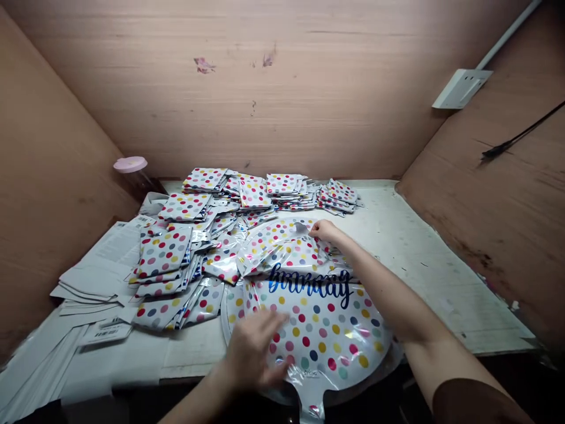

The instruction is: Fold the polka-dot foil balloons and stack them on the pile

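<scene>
Where the white table (432,277) ends, the polka-dot foil balloon (326,330) overhangs, its neck (311,396) cut off below and its blue lettering (282,284) partly lost in a fold. Reaching across it, the right hand (325,230) pinches the far part beside a silvery flap (301,228). Blurred, the left hand (253,347) is over the near-left side, fingers loosely spread; I cannot tell whether they touch it.

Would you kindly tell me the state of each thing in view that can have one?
Large dotted balloon: flat, uninflated, creased across its upper part.
Small dotted packets: folded, in uneven stacks.
White papers: loosely piled, overlapping.
Cup's pink lid: on.
Wall socket: mounted; switch position unclear.
Right hand: fingers closed on the balloon's upper part.
Left hand: open, blurred, over the balloon's lower left; contact unclear.
</scene>
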The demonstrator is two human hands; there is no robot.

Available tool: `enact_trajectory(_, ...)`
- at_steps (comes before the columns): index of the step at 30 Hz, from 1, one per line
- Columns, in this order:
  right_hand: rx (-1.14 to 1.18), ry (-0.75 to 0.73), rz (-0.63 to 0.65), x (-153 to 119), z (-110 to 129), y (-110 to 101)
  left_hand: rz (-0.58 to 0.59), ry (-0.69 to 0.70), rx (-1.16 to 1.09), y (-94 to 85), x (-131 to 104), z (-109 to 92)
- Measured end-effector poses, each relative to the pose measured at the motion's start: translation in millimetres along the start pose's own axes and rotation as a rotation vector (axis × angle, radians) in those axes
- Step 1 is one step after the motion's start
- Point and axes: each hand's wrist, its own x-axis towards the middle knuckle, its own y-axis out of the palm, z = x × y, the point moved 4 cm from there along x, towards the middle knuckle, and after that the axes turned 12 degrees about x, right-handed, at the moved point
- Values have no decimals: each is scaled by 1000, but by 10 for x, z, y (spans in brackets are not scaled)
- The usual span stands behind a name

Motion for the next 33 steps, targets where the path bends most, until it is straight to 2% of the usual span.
enact_trajectory(2, -27, 7, 20, 16, -31, 63, -54, -337, 150, -58, 279, 419)
enact_trajectory(4, -48, 2, 15, -15, -98, 90, 80, -606, 185, -12, 478, 875)
enact_trajectory(5, -57, -2, 6, -32, -141, 88, 192, -669, 137, 35, 539, 1074)
enact_trajectory(7, -71, -12, -12, -47, -216, 57, 377, -706, 13, 97, 581, 1377)
enact_trajectory(8, -78, -19, -21, -45, -237, 33, 429, -701, -44, 104, 573, 1474)
enact_trajectory(10, -97, -41, -46, -40, -218, -19, 451, -696, -129, 83, 532, 1569)
enact_trajectory(13, -142, -116, -145, -160, -49, -74, 405, -723, -79, 64, 491, 1533)
enact_trajectory(15, -177, -213, -228, -404, 70, -58, 364, -761, 87, 80, 497, 1464)
enact_trajectory(17, -209, -347, -247, -751, 93, 33, 349, -798, 203, 130, 513, 1393)
enact_trajectory(19, -248, -504, -153, -1096, -15, 195, 305, -812, 284, 178, 534, 1322)
enact_trajectory(20, -311, -633, -95, -1249, -91, 288, 247, -785, 341, 189, 554, 1275)
enact_trajectory(22, -397, -718, -79, -1431, -306, 406, 110, -587, 437, 222, 622, 1126)
enact_trajectory(24, -456, -696, -120, -1483, -490, 472, 78, -275, 420, 321, 683, 941)
enact_trajectory(26, -513, -640, -176, -1492, -591, 517, 182, -53, 325, 461, 697, 829)
enact_trajectory(30, -700, -532, -288, -1571, -675, 538, 386, 45, 245, 606, 655, 892)
enact_trajectory(33, -780, -442, -348, -1630, -804, 406, 413, 82, 237, 569, 634, 1005)
